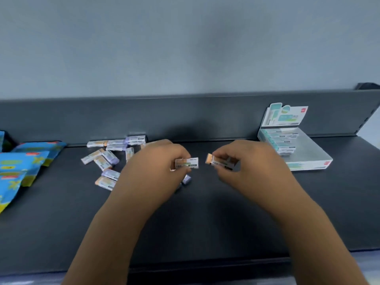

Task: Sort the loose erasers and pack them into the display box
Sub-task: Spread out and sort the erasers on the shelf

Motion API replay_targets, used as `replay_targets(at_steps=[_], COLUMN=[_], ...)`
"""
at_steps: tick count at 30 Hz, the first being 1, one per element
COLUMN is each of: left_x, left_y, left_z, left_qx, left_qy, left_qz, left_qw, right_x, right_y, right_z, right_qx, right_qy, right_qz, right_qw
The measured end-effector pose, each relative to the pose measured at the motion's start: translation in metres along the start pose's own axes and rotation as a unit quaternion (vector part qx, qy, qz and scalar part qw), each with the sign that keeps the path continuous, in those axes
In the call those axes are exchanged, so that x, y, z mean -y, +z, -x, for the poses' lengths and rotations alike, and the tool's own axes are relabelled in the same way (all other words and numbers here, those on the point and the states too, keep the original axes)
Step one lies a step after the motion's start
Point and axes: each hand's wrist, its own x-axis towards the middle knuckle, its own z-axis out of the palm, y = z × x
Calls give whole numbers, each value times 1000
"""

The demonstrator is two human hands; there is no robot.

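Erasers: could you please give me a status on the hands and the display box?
Left hand grips one eraser, right hand grips second eraser. Loose pile lies left of the hands. Display box at right, partly filled. Path to box clear.

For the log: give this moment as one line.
left hand: holds orange eraser | right hand: holds second eraser | display box: partly filled

You can make out just one word. The eraser [187, 162] in your left hand [158, 163] has small dark letters on its white end that look like "deli", upside down. The print on the other eraser [221, 161] in your right hand [244, 161] is too blurry. So are the red marks on the display box [308, 150] and the blue packets [18, 167].
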Motion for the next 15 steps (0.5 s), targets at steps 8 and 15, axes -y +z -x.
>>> replay_targets(at_steps=[8, 15], left_x=[-56, -85], left_y=[31, 44], left_z=[-13, -37], left_qx=[14, 49], left_qy=[10, 53], left_qz=[-3, -36], left_qw=[1000, 997], right_x=[-52, -85], right_y=[-29, -44], right_z=[8, 7], right_qx=[-5, -28], right_qy=[-20, -19], right_qz=[-24, -13], right_qw=[1000, 999])
